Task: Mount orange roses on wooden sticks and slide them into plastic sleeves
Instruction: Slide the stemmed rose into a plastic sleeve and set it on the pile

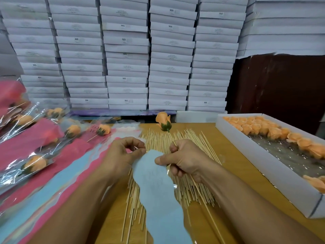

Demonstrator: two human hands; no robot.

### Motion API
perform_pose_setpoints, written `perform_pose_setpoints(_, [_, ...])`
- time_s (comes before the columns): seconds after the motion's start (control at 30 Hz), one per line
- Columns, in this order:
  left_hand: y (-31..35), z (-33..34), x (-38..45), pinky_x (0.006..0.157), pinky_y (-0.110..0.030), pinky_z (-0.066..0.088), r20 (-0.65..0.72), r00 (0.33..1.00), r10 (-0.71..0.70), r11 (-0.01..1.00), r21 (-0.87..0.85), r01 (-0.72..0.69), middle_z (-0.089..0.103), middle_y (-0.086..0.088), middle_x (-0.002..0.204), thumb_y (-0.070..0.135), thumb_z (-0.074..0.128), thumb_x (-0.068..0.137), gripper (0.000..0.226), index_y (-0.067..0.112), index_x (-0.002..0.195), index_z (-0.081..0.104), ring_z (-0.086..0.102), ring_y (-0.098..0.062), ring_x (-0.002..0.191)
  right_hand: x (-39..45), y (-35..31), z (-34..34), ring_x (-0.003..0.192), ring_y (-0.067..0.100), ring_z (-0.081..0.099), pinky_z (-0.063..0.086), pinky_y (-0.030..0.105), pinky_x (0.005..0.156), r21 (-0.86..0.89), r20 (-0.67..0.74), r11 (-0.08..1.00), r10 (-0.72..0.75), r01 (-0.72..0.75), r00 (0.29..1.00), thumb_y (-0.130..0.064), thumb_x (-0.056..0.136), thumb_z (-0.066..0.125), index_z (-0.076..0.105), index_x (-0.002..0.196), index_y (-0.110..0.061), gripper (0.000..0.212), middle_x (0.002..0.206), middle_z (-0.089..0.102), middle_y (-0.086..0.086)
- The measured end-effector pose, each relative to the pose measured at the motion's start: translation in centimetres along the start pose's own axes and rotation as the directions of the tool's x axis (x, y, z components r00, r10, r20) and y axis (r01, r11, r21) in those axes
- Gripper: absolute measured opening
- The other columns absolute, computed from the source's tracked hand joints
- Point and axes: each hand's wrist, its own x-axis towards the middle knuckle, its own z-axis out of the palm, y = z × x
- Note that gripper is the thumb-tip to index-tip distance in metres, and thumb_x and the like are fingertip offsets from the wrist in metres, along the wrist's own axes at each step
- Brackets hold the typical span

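Head view: both hands over the middle of the bench (233,161), above the loose spread of wooden sticks (190,184). Left hand (123,155) pinching the top edge of a pale blue plastic sleeve (158,194) between thumb and forefinger; grip clamped on the sleeve's mouth. Right hand (182,161) curled round one stick, thumb pressing on the sleeve's upper right edge; grip clamped on the stick, whose point shows just above the fist and whose shaft seems to run down toward the bench's near right edge, though hard to separate from the loose sticks.

Sleeve's long axis running from the hands back toward the near edge, mouth at the far end, directly between the two grips. No rose on the held stick, as far as can be told. Nearest loose orange rose (164,121) lying at the far edge, beyond the sticks, green base toward the hands, slightly closer to the right hand. More roses in the white box (274,175) along the right edge. Finished sleeved roses (35,162) piled toward the left edge.

Likely next: stick point into a rose base, then down the sleeve's axis.
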Motion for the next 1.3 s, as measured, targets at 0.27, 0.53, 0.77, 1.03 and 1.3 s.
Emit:
perform_pose_setpoints(0.27, [-0.2, -0.3, -0.2, 0.069, -0.038, 0.052, 0.024, 0.996, 0.091, 0.996, 0.011, -0.092, 0.069, -0.011, 0.085, 0.005, 0.066, 0.093, 0.009, 0.009, 0.087, 0.071, 0.060, -0.029, 0.080, 0.4, 0.6, 0.1, 0.036, 0.013, 0.052, 0.038, 0.021, 0.033, 0.044, 0.060, 0.998, 0.049, -0.052, 0.997, -0.007, 0.080, 0.084, 0.039, 0.080, -0.017, 0.046, 0.048, 0.058, 0.004])
perform_pose_setpoints(0.53, [-1.3, -0.9, 0.3, 0.075, -0.032, 0.059, 0.151, 0.988, -0.016, 0.906, -0.415, 0.078, 0.073, -0.018, 0.092, 0.009, 0.067, 0.088, 0.041, 0.024, 0.126, 0.058, 0.071, -0.027, 0.087, 0.8, 0.2, 0.0, 0.034, 0.015, 0.041, 0.027, 0.019, 0.036, 0.181, -0.068, 0.973, 0.156, -0.142, 0.985, -0.037, 0.099, 0.042, 0.045, 0.068, -0.018, 0.037, 0.048, 0.050, -0.002])
perform_pose_setpoints(0.77, [-1.6, -0.8, 0.4, 0.076, -0.037, 0.058, 0.266, 0.963, -0.031, 0.857, -0.489, 0.163, 0.070, -0.020, 0.097, 0.014, 0.071, 0.083, 0.046, 0.023, 0.127, 0.060, 0.071, -0.032, 0.089, 1.1, 0.7, -1.1, 0.038, 0.015, 0.039, 0.025, 0.021, 0.037, 0.085, -0.097, 0.978, 0.199, -0.191, 0.975, -0.021, 0.093, 0.038, 0.045, 0.067, -0.019, 0.027, 0.054, 0.050, -0.001])
perform_pose_setpoints(1.03, [-0.6, -0.6, -0.3, 0.064, -0.016, 0.048, 0.323, 0.946, 0.034, 0.954, -0.291, 0.065, 0.066, 0.000, 0.079, 0.001, 0.054, 0.098, 0.015, 0.007, 0.092, 0.066, 0.060, -0.010, 0.071, 2.4, -1.4, -3.6, 0.038, 0.010, 0.034, 0.020, 0.018, 0.034, 0.192, -0.170, 0.973, 0.160, -0.126, 0.972, -0.030, 0.102, 0.040, 0.056, 0.080, -0.016, 0.031, 0.054, 0.054, 0.000])
perform_pose_setpoints(1.3, [-0.1, -0.6, -0.3, 0.059, -0.023, 0.044, 0.439, 0.897, 0.054, 0.908, -0.395, 0.139, 0.062, -0.001, 0.081, 0.020, 0.059, 0.086, 0.008, 0.019, 0.082, 0.065, 0.056, -0.014, 0.068, 6.0, -3.4, -3.4, 0.031, 0.003, 0.029, 0.018, 0.015, 0.027, 0.265, -0.122, 0.954, 0.177, -0.140, 0.976, -0.034, 0.109, 0.039, 0.059, 0.098, -0.014, 0.030, 0.047, 0.053, -0.002])
